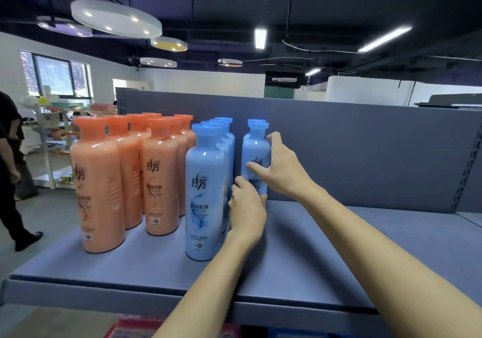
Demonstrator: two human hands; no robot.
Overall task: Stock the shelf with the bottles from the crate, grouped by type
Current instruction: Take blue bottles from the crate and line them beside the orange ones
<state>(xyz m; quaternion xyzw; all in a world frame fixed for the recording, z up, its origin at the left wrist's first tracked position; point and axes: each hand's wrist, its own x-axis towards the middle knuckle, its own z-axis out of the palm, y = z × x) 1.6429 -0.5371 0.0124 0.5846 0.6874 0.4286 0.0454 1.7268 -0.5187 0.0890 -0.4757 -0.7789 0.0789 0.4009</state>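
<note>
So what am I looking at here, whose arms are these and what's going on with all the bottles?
There is no machine here: a person wears a camera on the head, so you see their own two bare arms reaching forward. In front is a grey shelf. On its left stand orange bottles in rows, next to them a row of blue bottles. Further right, apart from that row, the person is placing one more blue bottle, with another just behind it. The right hand has its grip round that bottle's side, fingers curled on it. The left hand touches it low down; how its fingers lie is hidden. Another person walks at far left.
</note>
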